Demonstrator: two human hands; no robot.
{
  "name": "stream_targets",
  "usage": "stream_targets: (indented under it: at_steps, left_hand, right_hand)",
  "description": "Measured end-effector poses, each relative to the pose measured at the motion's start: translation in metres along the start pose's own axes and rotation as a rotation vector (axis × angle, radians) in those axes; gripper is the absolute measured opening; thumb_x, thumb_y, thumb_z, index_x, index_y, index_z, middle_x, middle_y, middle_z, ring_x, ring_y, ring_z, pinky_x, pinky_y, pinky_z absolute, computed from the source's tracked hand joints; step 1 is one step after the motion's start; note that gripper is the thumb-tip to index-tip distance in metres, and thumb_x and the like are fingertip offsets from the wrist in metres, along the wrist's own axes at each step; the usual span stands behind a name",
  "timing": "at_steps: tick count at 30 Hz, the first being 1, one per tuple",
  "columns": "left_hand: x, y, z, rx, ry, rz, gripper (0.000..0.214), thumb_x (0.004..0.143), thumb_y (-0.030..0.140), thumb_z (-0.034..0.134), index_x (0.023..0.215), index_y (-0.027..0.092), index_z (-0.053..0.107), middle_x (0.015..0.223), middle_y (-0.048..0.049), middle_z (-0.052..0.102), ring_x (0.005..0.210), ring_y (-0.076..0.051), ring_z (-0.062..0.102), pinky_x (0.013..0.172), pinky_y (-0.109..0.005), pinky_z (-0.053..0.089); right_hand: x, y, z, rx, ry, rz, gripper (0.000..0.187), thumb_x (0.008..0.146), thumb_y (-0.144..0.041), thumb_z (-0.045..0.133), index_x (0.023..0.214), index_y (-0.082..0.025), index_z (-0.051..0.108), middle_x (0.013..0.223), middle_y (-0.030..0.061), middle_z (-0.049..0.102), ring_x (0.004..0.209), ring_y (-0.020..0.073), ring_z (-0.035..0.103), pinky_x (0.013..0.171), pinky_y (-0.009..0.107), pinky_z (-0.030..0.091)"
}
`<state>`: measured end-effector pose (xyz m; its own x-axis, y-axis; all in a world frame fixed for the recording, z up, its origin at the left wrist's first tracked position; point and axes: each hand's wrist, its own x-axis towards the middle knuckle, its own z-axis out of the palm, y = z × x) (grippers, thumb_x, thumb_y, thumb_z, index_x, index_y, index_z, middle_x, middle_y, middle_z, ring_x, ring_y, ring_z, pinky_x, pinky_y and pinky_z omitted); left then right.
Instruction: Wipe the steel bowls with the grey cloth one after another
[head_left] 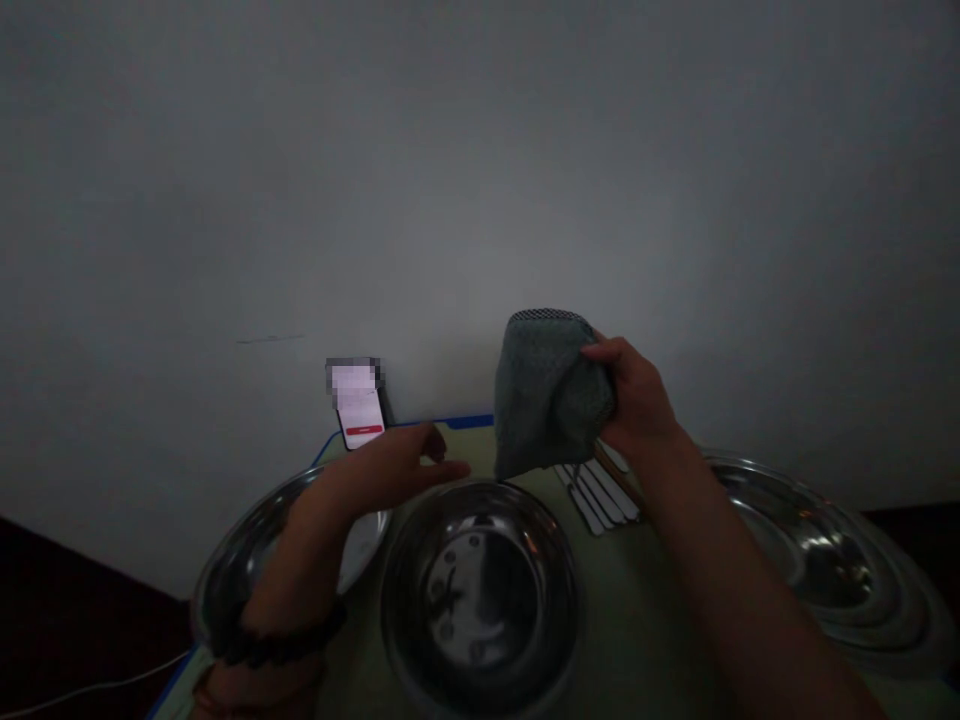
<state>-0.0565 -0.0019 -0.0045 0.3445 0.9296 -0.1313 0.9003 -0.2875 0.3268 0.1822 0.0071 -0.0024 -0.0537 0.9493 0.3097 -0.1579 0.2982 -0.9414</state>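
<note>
A grey-green cleaning cloth (547,390) with a checked edge hangs from my right hand (637,400), its thumb and fingers pinching the cloth's right side. It is held up above the far part of the table, right of centre. My left hand (420,460) is empty, thumb and fingers apart, just beyond the upper left rim of a steel bowl (480,600). The bowl stands upright at the front centre, with dark marks or reflections on its floor. Several pale-handled pieces of cutlery (600,495) lie below the cloth, partly hidden by it and my right arm.
Another steel bowl (247,540) stands at the left, partly behind my left forearm. Stacked steel basins (825,570) are at the right. A lit phone (361,410) leans on the wall (450,200) behind the table (622,600). A white cable (97,688) runs at lower left.
</note>
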Motion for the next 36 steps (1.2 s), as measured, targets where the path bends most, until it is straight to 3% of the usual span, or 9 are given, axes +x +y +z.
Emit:
stream_targets:
  at_steps: [6, 10, 15, 18, 21, 24, 28, 32, 36]
  left_hand:
    - [-0.004, 0.025, -0.014, -0.358, 0.174, 0.346, 0.072, 0.081, 0.046, 0.061, 0.142, 0.027, 0.029, 0.148, -0.0104, 0.039, 0.128, -0.023, 0.045, 0.100, -0.038, 0.043]
    - [0.002, 0.037, -0.006, -0.537, 0.128, 0.558, 0.045, 0.082, 0.035, 0.063, 0.125, 0.023, 0.054, 0.132, -0.0071, 0.056, 0.120, -0.022, 0.052, 0.103, -0.038, 0.040]
    - [0.007, 0.036, -0.009, -0.775, 0.196, 0.332, 0.018, 0.080, 0.036, 0.065, 0.082, 0.018, 0.065, 0.077, 0.0006, 0.066, 0.072, -0.014, 0.061, 0.063, -0.023, 0.049]
    - [0.005, 0.034, -0.014, -0.977, 0.320, 0.226, 0.019, 0.076, 0.037, 0.069, 0.080, 0.018, 0.064, 0.071, 0.0028, 0.064, 0.061, -0.010, 0.058, 0.056, -0.020, 0.046]
    - [0.001, 0.036, -0.017, -1.067, 0.408, 0.160, 0.019, 0.075, 0.035, 0.070, 0.079, 0.018, 0.063, 0.071, 0.0032, 0.065, 0.059, -0.009, 0.056, 0.055, -0.019, 0.046]
    - [-0.005, 0.039, -0.020, -1.087, 0.456, 0.156, 0.016, 0.076, 0.032, 0.070, 0.076, 0.019, 0.061, 0.068, 0.0057, 0.062, 0.056, -0.006, 0.054, 0.055, -0.017, 0.045]
    - [-0.013, 0.038, -0.024, -1.048, 0.499, 0.169, 0.015, 0.077, 0.031, 0.070, 0.079, 0.019, 0.061, 0.068, 0.0062, 0.061, 0.057, -0.007, 0.054, 0.053, -0.017, 0.045]
    - [-0.020, 0.034, -0.028, -0.984, 0.521, 0.151, 0.016, 0.077, 0.031, 0.069, 0.079, 0.018, 0.061, 0.067, 0.0054, 0.060, 0.057, -0.006, 0.053, 0.050, -0.015, 0.043]
    - [-0.024, 0.027, -0.031, -1.006, 0.547, 0.149, 0.016, 0.077, 0.030, 0.070, 0.079, 0.017, 0.060, 0.066, 0.0054, 0.061, 0.056, -0.006, 0.054, 0.049, -0.015, 0.043]
  right_hand:
    - [-0.008, -0.007, -0.006, 0.012, -0.096, 0.062, 0.036, 0.066, -0.034, 0.037, 0.092, -0.023, 0.059, 0.080, 0.0060, 0.066, 0.082, 0.0253, 0.063, 0.067, 0.037, 0.050]
    - [-0.008, -0.008, -0.006, 0.038, -0.167, 0.037, 0.019, 0.067, -0.032, 0.048, 0.082, -0.023, 0.055, 0.078, 0.0023, 0.064, 0.074, 0.0197, 0.062, 0.067, 0.033, 0.051]
    - [-0.001, 0.003, -0.009, -0.209, -0.056, -0.001, 0.041, 0.072, -0.042, 0.065, 0.108, -0.025, 0.052, 0.099, 0.0027, 0.065, 0.085, 0.0185, 0.063, 0.074, 0.032, 0.051]
    - [0.002, 0.012, -0.010, -0.477, 0.013, -0.022, 0.060, 0.074, -0.044, 0.066, 0.126, -0.024, 0.043, 0.128, 0.0109, 0.054, 0.105, 0.0224, 0.059, 0.088, 0.039, 0.049]
    - [-0.001, 0.013, -0.008, -0.639, -0.081, -0.028, 0.054, 0.082, -0.052, 0.056, 0.126, -0.023, 0.047, 0.138, 0.0125, 0.046, 0.122, 0.0252, 0.049, 0.101, 0.043, 0.040]
    - [-0.009, 0.008, -0.004, -0.637, -0.330, 0.044, 0.052, 0.084, -0.059, 0.050, 0.123, -0.024, 0.053, 0.129, 0.0102, 0.057, 0.118, 0.0246, 0.053, 0.103, 0.042, 0.039]
    - [-0.011, 0.010, -0.005, -0.609, -0.584, 0.105, 0.055, 0.072, -0.046, 0.071, 0.122, -0.026, 0.057, 0.113, 0.0060, 0.068, 0.101, 0.0244, 0.063, 0.089, 0.040, 0.048]
    - [-0.004, 0.020, -0.007, -0.735, -0.612, 0.001, 0.015, 0.078, -0.027, 0.063, 0.090, -0.022, 0.069, 0.091, 0.0032, 0.071, 0.085, 0.0201, 0.064, 0.079, 0.035, 0.048]
    - [0.002, 0.020, -0.008, -0.837, -0.467, -0.086, 0.011, 0.080, -0.027, 0.057, 0.076, -0.020, 0.063, 0.072, 0.0015, 0.065, 0.067, 0.0160, 0.057, 0.062, 0.029, 0.043]
